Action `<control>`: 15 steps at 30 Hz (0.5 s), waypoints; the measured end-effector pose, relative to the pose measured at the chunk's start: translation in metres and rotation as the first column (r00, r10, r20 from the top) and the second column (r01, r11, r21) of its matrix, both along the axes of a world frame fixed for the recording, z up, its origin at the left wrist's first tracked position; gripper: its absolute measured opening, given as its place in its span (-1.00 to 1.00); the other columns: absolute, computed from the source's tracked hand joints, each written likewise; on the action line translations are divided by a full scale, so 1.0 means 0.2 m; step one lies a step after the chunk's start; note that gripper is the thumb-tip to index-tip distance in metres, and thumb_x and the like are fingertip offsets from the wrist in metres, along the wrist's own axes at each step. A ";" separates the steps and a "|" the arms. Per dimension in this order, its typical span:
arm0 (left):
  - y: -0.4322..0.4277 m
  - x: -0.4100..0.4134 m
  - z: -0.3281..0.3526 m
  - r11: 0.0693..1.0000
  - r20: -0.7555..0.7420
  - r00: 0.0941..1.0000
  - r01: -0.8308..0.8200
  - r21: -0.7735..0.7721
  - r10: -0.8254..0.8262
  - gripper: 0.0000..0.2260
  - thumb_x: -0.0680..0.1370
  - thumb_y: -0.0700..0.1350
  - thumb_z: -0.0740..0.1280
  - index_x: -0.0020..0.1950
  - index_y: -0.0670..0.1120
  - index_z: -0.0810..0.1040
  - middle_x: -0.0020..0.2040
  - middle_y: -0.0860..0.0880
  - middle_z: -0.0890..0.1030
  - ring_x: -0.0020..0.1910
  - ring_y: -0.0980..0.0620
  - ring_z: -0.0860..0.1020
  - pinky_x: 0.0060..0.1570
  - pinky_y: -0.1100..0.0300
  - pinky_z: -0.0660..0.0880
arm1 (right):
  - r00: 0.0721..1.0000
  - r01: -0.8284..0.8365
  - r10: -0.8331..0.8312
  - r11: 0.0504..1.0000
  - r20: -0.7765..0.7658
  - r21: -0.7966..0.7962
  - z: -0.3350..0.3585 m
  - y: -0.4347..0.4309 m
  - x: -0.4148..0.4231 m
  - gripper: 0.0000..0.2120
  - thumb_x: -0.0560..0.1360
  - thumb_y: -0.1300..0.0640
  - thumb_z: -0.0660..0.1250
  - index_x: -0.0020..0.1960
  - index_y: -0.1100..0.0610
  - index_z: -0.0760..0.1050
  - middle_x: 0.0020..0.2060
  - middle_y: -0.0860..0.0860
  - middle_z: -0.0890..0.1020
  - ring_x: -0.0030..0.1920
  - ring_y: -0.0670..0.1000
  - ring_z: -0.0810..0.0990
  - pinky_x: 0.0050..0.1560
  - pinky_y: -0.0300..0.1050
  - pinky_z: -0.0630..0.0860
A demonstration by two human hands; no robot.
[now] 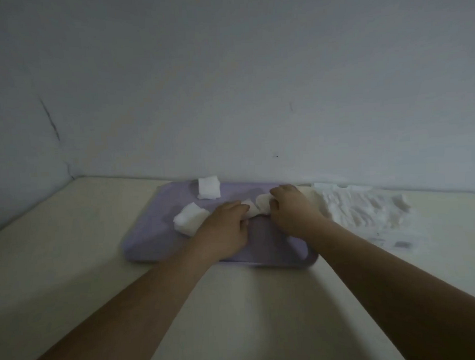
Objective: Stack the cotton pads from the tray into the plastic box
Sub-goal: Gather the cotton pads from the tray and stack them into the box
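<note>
A lilac tray (149,245) lies on the table against the wall. On it a white cotton pad (209,187) sits at the far edge, and a small stack of pads (189,218) lies left of my hands. My left hand (227,228) and my right hand (291,213) are over the tray's middle, fingers curled, both pinching a cotton pad (255,207) between them. A clear plastic box (366,210) stands right of the tray, blurred, with white pads inside.
The cream table (71,239) runs to a grey wall (227,86) just behind the tray. A corner of the wall is at the far left. My forearms cross the near table.
</note>
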State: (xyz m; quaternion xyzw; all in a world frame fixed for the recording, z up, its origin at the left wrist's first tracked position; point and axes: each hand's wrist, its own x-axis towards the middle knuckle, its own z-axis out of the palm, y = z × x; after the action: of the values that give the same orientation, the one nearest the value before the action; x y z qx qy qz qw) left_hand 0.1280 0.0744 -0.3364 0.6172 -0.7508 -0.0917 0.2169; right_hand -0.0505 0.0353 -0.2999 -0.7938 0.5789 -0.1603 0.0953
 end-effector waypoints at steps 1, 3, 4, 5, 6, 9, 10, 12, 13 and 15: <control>-0.03 0.02 -0.02 1.000 -0.010 1.000 -0.014 -0.026 0.014 -0.76 0.63 -0.04 0.20 0.07 -0.14 0.58 0.14 -0.12 0.61 0.18 -0.22 0.57 0.11 -0.04 0.50 | 0.998 0.051 -0.051 0.999 0.035 -0.007 -0.02 -0.04 0.01 -0.76 0.65 0.15 0.15 0.19 0.25 0.49 0.21 0.25 0.53 0.28 0.27 0.48 0.22 0.02 0.37; -0.07 0.02 -0.01 0.995 -0.023 0.998 -0.061 -0.074 0.060 -0.76 0.64 0.00 0.20 -0.12 -0.10 0.49 -0.07 -0.10 0.59 -0.05 -0.20 0.58 -0.11 -0.05 0.49 | 0.989 0.131 -0.131 0.991 0.066 -0.001 0.00 -0.08 0.01 -0.74 0.65 0.08 0.15 0.20 0.22 0.47 0.21 0.26 0.56 0.24 0.28 0.52 0.15 0.01 0.41; -0.08 0.03 0.01 0.993 -0.035 0.996 -0.090 -0.071 0.088 -0.78 0.65 0.02 0.22 -0.11 -0.08 0.47 -0.09 -0.10 0.60 -0.09 -0.18 0.58 -0.14 -0.04 0.50 | 0.984 0.160 -0.161 0.987 0.074 0.019 0.00 -0.10 0.02 -0.71 0.64 0.06 0.18 0.24 0.22 0.46 0.23 0.26 0.58 0.24 0.28 0.54 0.16 0.01 0.44; -0.11 0.03 0.02 0.992 -0.048 0.993 -0.114 -0.058 0.112 -0.81 0.64 0.04 0.26 -0.06 -0.06 0.48 -0.07 -0.10 0.62 -0.08 -0.18 0.58 -0.13 -0.04 0.52 | 0.980 0.178 -0.181 0.983 0.078 0.043 0.02 -0.11 0.02 -0.68 0.62 0.04 0.23 0.28 0.21 0.46 0.25 0.24 0.59 0.25 0.27 0.55 0.17 0.01 0.46; -0.13 0.03 0.03 0.991 -0.052 0.990 -0.134 -0.032 0.132 -0.82 0.62 0.06 0.30 0.03 -0.04 0.50 -0.01 -0.10 0.65 -0.04 -0.18 0.59 -0.08 -0.04 0.54 | 0.979 0.187 -0.191 0.981 0.075 0.057 0.03 -0.13 0.03 -0.64 0.59 0.03 0.28 0.30 0.20 0.47 0.25 0.22 0.59 0.25 0.26 0.55 0.18 0.01 0.47; -0.18 0.03 0.04 0.990 -0.045 0.989 -0.141 0.027 0.142 -0.57 0.55 0.08 0.40 0.38 -0.02 0.47 0.27 -0.11 0.62 0.22 -0.20 0.56 0.16 -0.07 0.55 | 0.978 0.185 -0.192 0.979 0.084 0.090 0.05 -0.16 0.03 -0.59 0.50 0.05 0.40 0.29 0.20 0.50 0.18 0.19 0.61 0.17 0.22 0.58 0.12 -0.02 0.50; -0.20 0.03 0.04 0.988 -0.071 0.986 -0.146 0.054 0.150 -0.50 0.54 0.08 0.41 0.44 -0.02 0.44 0.32 -0.11 0.59 0.26 -0.19 0.55 0.21 -0.07 0.54 | 0.976 0.183 -0.194 0.977 0.098 0.105 0.05 -0.17 0.04 -0.59 0.48 0.07 0.42 0.27 0.21 0.51 0.12 0.17 0.61 0.11 0.20 0.59 0.10 -0.02 0.51; -0.22 0.03 0.03 0.981 -0.135 0.978 -0.144 0.128 0.161 -0.51 0.49 0.09 0.42 0.38 -0.02 0.47 0.25 -0.09 0.61 0.22 -0.19 0.57 0.16 -0.01 0.55 | 0.963 0.172 -0.205 0.967 0.175 0.186 0.05 -0.18 0.04 -0.62 0.46 0.13 0.46 0.22 0.25 0.54 -0.02 0.11 0.58 -0.03 0.11 0.56 0.01 -0.09 0.51; -0.22 0.04 0.03 0.976 -0.182 0.969 -0.139 0.165 0.169 -0.59 0.45 0.10 0.42 0.24 -0.02 0.53 0.13 -0.08 0.65 0.15 -0.19 0.60 0.05 0.04 0.55 | 0.951 0.157 -0.213 0.958 0.226 0.241 0.05 -0.19 0.05 -0.66 0.45 0.18 0.47 0.18 0.28 0.58 -0.09 0.09 0.56 -0.10 0.06 0.53 -0.06 -0.13 0.48; -0.22 0.06 0.03 0.973 -0.315 0.932 -0.121 0.198 0.180 -0.71 0.35 0.08 0.41 -0.06 -0.07 0.56 -0.11 -0.07 0.67 -0.03 -0.17 0.65 -0.17 0.10 0.48 | 0.941 0.127 -0.201 0.956 0.274 0.263 0.06 -0.18 0.05 -0.76 0.40 0.25 0.50 0.06 0.26 0.65 -0.19 0.07 0.58 -0.22 0.00 0.51 -0.18 -0.18 0.46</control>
State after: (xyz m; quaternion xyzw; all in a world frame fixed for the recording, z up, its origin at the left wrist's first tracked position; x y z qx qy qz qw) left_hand 0.1392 0.0314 -0.3294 0.6655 -0.6430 -0.2427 0.2910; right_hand -0.0408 -0.0004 -0.2871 -0.6917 0.6376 -0.2138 0.2631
